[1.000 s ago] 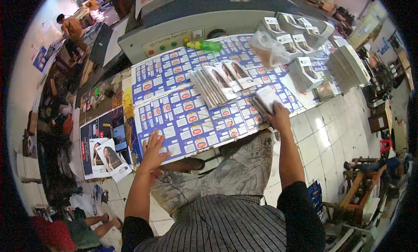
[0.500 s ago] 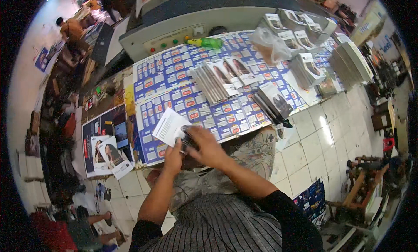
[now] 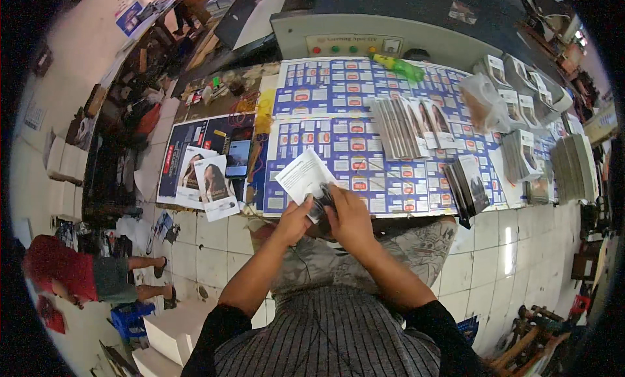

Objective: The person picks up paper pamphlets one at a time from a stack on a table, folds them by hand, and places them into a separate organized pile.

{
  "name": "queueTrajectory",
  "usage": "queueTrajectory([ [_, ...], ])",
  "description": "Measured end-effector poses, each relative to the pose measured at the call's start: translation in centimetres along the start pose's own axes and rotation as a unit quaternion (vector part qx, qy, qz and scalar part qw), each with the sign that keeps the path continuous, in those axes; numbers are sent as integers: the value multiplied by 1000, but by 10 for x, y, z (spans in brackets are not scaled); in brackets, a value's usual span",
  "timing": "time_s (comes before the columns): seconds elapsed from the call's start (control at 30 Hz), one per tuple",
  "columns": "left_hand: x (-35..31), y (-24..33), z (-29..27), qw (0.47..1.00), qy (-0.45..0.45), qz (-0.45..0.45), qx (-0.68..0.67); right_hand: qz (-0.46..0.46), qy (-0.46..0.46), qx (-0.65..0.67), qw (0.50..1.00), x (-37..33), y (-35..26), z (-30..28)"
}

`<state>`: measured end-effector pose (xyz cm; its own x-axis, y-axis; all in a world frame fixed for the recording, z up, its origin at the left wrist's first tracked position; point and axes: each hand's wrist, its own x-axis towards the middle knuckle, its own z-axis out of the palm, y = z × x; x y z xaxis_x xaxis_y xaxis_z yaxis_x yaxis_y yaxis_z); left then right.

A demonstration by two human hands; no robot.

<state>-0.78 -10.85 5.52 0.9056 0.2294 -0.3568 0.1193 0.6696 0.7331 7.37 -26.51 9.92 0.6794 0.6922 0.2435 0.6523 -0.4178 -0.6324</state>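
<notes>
Both forearms reach up from below and angle inward, so the left hand and right hand nearly meet over the near edge of the tabletop. Between them, tilted, is a white card with lines of small dark print at its upper end and a dark picture at its lower end, partly hidden by fingers. Each grip is closed down to the card's thin thickness: the left has hold of its lower left edge, the right its lower right side, fingers bent over the dark part. I can't see the fingers underneath. Blue-and-white printed sheets lie beyond the card.
</notes>
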Motion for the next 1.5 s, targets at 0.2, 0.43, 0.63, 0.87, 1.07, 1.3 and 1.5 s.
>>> queueTrajectory([
  [0.2, -2, 13, -30, 967, -160, 20, -196, 187, -51, 393, 899, 17, 4, 1],
  [0.43, 43, 18, -27, 922, 182, 126, 317, 232, 41, 169, 957, 15, 99, 31],
  [0.63, 67, -3, -30, 583, 91, 205, 781, 230, 42, 96, 968, 18, 85, 32],
  [0.87, 68, -12, -41, 547, 6, 267, 793, 360, -57, 601, 711, 34, 88, 8],
  [1.07, 69, 5, -38, 466, -45, 179, 866, 168, -127, 386, 898, 42, 98, 39],
  [1.3, 60, 10, -71, 563, 20, 251, 787, -148, -68, -59, 985, 46, 99, 60],
  [1.5, 46, 16, -95, 501, 58, 222, 835, -171, -131, -77, 973, 51, 86, 64],
])
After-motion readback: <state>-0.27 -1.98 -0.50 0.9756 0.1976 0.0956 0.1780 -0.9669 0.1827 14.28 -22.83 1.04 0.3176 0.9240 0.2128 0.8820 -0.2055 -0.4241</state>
